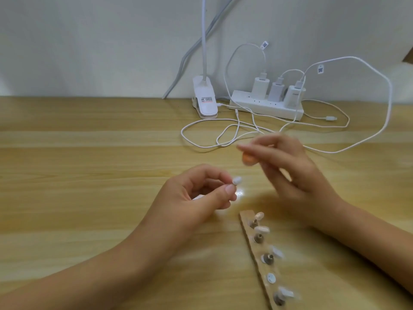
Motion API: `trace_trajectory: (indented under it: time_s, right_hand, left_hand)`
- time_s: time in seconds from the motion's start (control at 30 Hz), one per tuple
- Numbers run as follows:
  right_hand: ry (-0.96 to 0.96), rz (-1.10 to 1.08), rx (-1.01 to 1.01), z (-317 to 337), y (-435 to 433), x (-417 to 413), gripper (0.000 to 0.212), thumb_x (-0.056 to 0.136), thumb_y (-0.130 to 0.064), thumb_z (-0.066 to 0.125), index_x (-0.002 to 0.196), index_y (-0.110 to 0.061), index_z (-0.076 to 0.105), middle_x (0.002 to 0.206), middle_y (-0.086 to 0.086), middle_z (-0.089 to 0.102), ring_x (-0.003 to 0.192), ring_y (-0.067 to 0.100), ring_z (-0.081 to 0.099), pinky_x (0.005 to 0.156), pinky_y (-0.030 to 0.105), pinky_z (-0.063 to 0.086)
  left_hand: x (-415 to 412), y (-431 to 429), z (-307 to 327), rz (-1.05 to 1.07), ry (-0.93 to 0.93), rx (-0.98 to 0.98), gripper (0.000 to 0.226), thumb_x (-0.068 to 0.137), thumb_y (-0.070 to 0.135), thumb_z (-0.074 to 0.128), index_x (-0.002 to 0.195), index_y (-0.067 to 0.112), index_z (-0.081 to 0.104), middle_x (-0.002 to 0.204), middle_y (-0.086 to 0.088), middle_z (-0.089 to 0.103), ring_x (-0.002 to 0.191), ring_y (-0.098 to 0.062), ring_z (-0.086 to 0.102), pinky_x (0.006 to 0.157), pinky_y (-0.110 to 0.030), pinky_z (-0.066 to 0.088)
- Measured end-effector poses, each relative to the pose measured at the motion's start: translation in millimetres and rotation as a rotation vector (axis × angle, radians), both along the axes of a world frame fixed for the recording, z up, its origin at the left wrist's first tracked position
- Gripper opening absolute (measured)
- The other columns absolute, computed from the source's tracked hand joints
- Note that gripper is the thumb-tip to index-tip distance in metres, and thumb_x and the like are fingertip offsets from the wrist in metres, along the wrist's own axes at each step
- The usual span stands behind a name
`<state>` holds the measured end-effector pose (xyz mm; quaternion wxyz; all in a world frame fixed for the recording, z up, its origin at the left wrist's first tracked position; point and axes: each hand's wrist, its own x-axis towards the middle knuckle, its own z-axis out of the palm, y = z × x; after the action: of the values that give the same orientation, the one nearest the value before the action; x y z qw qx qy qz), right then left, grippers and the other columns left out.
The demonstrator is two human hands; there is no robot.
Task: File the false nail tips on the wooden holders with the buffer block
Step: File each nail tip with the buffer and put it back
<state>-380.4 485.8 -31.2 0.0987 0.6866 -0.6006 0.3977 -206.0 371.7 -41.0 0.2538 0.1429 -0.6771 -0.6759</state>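
Note:
My left hand (196, 193) pinches a small holder between thumb and fingers, and a white false nail tip (304, 181) sticks up from its fingertips. My right hand (288, 166) hovers just right of it, blurred, holding a small orange buffer block (248, 159) under its curled fingers. Block and nail tip are a short way apart. In front of the right wrist lies a wooden strip (252, 247) with several small holders, most carrying a nail tip; one beige tip (261, 229) sits near its far end.
A white power strip (266, 106) with three chargers stands at the back of the wooden table (89, 153). Loose white cables (223, 135) loop over the table behind my hands. A white clip lamp base (204, 99) stands left of the power strip.

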Motion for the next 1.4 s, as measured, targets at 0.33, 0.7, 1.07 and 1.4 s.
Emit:
trace_trajectory:
  time_s: [0.33, 0.7, 1.07, 1.4]
  right_hand:
    - [-0.193, 0.148, 0.084, 5, 3, 8, 0.033, 0.102, -0.005, 0.045, 0.13, -0.012, 0.06, 0.116, -0.001, 0.058, 0.114, 0.027, 0.056, 0.099, 0.044, 0.043]
    - [-0.361, -0.02, 0.081, -7, -3, -10, 0.031, 0.097, 0.002, 0.053, 0.126, -0.003, 0.062, 0.114, 0.015, 0.063, 0.115, 0.03, 0.058, 0.104, 0.055, 0.042]
    - [-0.491, 0.021, 0.136, -7, -5, -8, 0.033, 0.097, 0.01, 0.05, 0.126, -0.001, 0.062, 0.115, 0.018, 0.061, 0.111, 0.007, 0.06, 0.104, 0.028, 0.045]
    - [-0.54, 0.036, 0.126, -9, -5, -8, 0.034, 0.098, 0.009, 0.049, 0.126, -0.002, 0.062, 0.117, 0.018, 0.059, 0.113, 0.018, 0.062, 0.103, 0.049, 0.048]
  left_hand:
    - [0, -1, 0, 0.001, -0.004, -0.037, 0.013, 0.076, 0.029, 0.078, 0.087, 0.024, 0.075, 0.081, 0.0, 0.074, 0.076, -0.009, 0.068, 0.074, -0.021, 0.054]
    - [17, 24, 10, -0.092, 0.168, -0.509, 0.006, 0.082, 0.021, 0.071, 0.084, 0.024, 0.066, 0.065, 0.006, 0.065, 0.057, -0.009, 0.061, 0.059, -0.016, 0.048]
    - [13, 36, -1, -0.234, -0.009, -0.865, 0.012, 0.082, 0.037, 0.072, 0.084, 0.027, 0.077, 0.058, 0.011, 0.054, 0.054, 0.01, 0.04, 0.055, -0.007, 0.035]
    - [23, 32, 4, -0.34, -0.065, -0.938, 0.008, 0.08, 0.036, 0.072, 0.085, 0.031, 0.075, 0.055, 0.009, 0.052, 0.053, 0.013, 0.038, 0.056, -0.001, 0.029]
